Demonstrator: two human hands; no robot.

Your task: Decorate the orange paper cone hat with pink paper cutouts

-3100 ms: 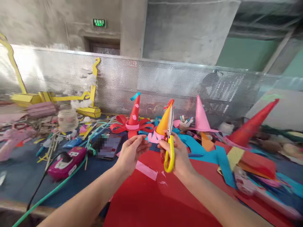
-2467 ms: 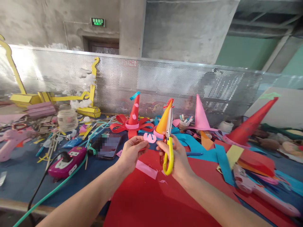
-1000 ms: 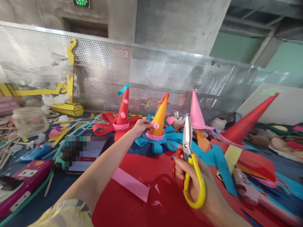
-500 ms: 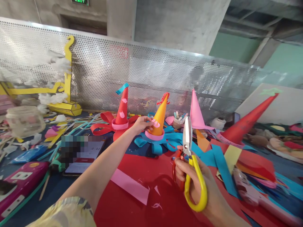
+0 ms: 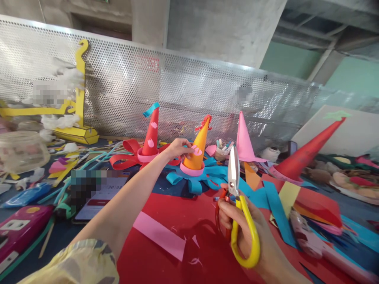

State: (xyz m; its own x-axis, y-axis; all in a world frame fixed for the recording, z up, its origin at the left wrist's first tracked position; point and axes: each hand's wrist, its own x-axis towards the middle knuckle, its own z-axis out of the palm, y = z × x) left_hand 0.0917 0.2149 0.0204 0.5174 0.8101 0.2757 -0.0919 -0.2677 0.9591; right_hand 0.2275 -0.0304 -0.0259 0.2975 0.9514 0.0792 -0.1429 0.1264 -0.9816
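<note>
Mid-frame, the fingers [image 5: 189,150] of the left hand [image 5: 179,148] are pinching a pink cutout [image 5: 197,150] over the orange cone [image 5: 200,139], apparently leaving its face uncovered, while the right hand [image 5: 242,230], lower right, is gripping scissors [image 5: 233,169] (points upward, likely sparing the red sheet [image 5: 204,223]).

Metal screen [image 5: 118,79]: bright, whitish glare at far left of the frame, smaller glints right of centre
Concrete wall [image 5: 207,27]: soft grey light, dimmest toward the upper right
Scissors [image 5: 233,185]: crisp, pale shine on the blades
Red sheet [image 5: 166,256]: soft-edged shadow near the scissors
Phone [image 5: 102,193]: partly hidden by pixelation
Glue gun [image 5: 331,252]: stretched, blurred at lower right
</note>
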